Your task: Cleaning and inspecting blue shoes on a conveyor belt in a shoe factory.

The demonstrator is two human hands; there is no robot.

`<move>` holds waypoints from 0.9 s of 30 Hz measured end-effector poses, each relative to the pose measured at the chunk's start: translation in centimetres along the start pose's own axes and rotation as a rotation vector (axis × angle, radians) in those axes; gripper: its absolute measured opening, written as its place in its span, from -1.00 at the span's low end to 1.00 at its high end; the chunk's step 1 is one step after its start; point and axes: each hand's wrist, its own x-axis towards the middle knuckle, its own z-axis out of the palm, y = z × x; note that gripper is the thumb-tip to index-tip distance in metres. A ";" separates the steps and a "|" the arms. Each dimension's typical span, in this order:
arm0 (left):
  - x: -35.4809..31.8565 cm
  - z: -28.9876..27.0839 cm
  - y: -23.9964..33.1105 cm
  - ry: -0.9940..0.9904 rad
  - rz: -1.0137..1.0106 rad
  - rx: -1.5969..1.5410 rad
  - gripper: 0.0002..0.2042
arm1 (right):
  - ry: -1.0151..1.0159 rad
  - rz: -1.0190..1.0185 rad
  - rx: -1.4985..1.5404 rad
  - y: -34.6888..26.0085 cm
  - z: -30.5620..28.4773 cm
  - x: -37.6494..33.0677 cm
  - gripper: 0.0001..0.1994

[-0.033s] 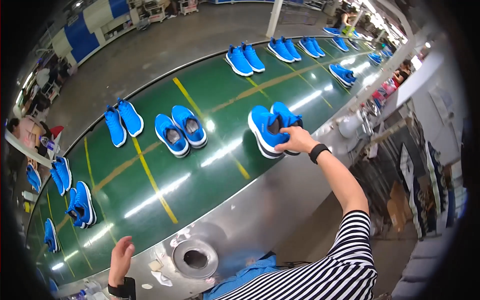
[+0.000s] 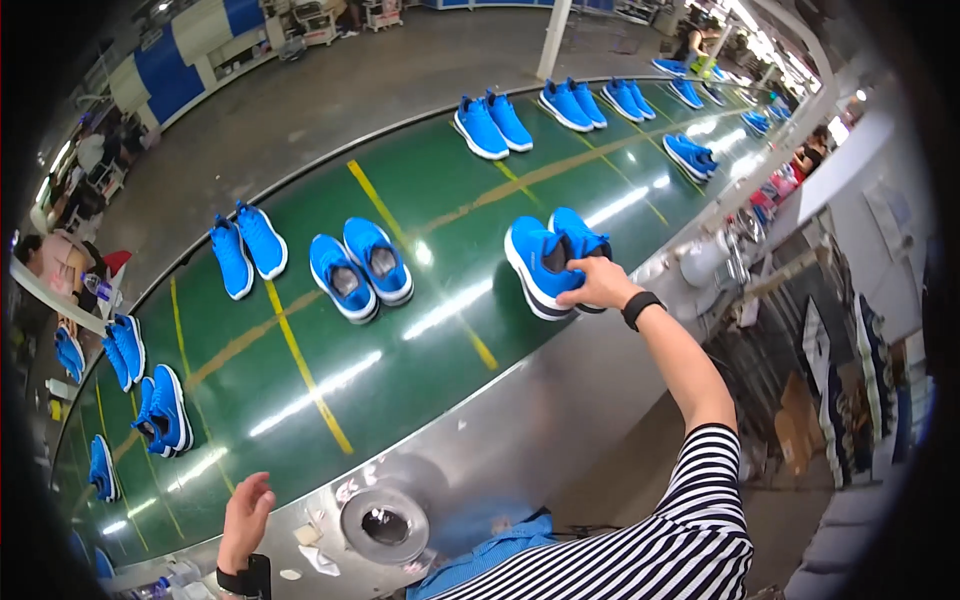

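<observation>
Our right hand (image 2: 598,283) is closed over the heel ends of a pair of blue shoes (image 2: 550,260), fingers curled over the collars, palm down. The pair stands side by side on its white soles on the green belt (image 2: 420,340), near the belt's near edge. The long axis of each shoe runs away from us: heels under our hand, toes pointing up and to the left, toward the far side of the belt. Our right arm stretches forward almost straight from a black-and-white striped sleeve (image 2: 690,520), with a black band (image 2: 641,308) on the wrist.

Our left hand (image 2: 245,515) holds nothing. It hangs open over the belt's near edge, fingers loosely spread and pointing up, with a dark cuff (image 2: 245,578) at the wrist.

Between the two arms, the steel bench (image 2: 520,430) along the belt has a round metal ring (image 2: 384,523) set in it; inside we see only a dark hollow, and we cannot tell what is in it. Scraps of white paper (image 2: 318,555) lie just beside the ring, and a blue cloth (image 2: 500,550) lies beside it toward us.

Further out on the belt, more pairs of blue shoes are spaced apart. The nearest pair (image 2: 360,265) sits to the left of ours, beyond a yellow line (image 2: 305,365) painted across the belt.
</observation>
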 end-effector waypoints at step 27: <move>31.6 15.5 22.1 -0.026 0.127 0.672 -0.42 | 0.470 0.104 -0.228 26.5 3.4 22.9 -0.19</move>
